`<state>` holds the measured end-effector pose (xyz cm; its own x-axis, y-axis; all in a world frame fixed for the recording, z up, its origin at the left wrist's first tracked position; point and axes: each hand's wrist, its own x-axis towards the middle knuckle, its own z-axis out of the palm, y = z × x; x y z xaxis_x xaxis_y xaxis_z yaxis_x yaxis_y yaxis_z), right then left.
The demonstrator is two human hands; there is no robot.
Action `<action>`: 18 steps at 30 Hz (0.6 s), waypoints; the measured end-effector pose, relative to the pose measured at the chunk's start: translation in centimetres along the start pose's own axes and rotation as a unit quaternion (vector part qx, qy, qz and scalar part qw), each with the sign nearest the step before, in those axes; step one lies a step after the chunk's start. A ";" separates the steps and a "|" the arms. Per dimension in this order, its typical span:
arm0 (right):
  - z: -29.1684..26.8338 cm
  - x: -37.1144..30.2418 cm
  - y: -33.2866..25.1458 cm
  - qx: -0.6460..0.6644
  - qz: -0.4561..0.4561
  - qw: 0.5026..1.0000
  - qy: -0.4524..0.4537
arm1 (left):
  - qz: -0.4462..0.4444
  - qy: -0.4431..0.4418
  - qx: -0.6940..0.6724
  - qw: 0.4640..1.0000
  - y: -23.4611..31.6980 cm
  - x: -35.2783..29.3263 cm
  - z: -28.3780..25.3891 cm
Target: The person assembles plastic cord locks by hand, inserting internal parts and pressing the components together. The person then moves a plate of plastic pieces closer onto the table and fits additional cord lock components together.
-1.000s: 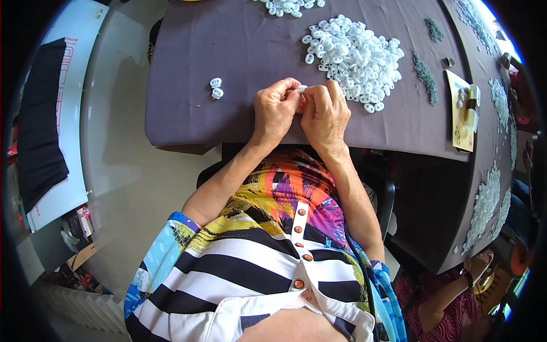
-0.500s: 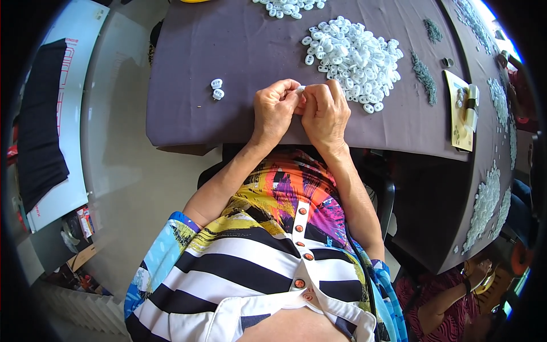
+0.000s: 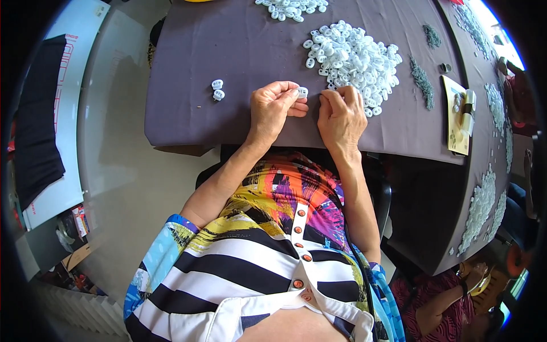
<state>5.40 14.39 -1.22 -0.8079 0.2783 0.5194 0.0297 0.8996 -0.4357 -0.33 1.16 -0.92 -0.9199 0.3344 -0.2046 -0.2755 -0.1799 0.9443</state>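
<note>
My left hand [image 3: 274,111] pinches a small white oval plastic piece with two holes, which looks like a cord lock [image 3: 302,92], between thumb and forefinger just above the table. My right hand [image 3: 342,117] rests apart from it, at the near left edge of a large pile of similar white pieces [image 3: 356,57]. Its fingers are curled together, and whatever is between their tips is hidden. Left of my hands, two white cord locks [image 3: 218,90] lie close together on the dark tablecloth [image 3: 194,117].
A smaller white pile [image 3: 290,8] lies at the far edge. Small grey-green heaps [image 3: 422,82] lie to the right, beside a yellow card [image 3: 454,114] with a clear tube-like object [image 3: 468,113]. More pieces [image 3: 480,208] cover the adjoining table. Another person's arm [image 3: 450,296] shows at lower right.
My hands, together before, have come apart. The right hand has moved right and slightly nearer, toward the pile's edge. The left hand still holds the cord lock, now in plainer view.
</note>
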 end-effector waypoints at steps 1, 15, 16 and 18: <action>-0.3 0.1 -0.2 0.004 -0.019 1.000 0.010 | -0.005 -0.008 -0.007 1.000 -0.1 0.1 -0.1; 0.0 0.1 -1.1 0.279 0.006 0.957 -0.076 | -0.070 -0.031 -0.003 0.997 1.3 -0.3 -0.2; 0.0 0.0 -1.0 0.290 0.008 0.953 -0.087 | -0.078 -0.029 -0.008 0.997 1.2 -0.3 -0.2; 0.0 -0.1 -0.8 0.298 0.013 0.951 -0.086 | -0.085 -0.031 -0.010 0.996 1.2 -0.4 -0.2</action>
<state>5.49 13.65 -0.94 -0.8975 0.1930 0.3965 -0.2456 0.5279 -0.8130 -0.37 0.62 0.20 -0.8406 0.4179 -0.3446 -0.4320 -0.1337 0.8919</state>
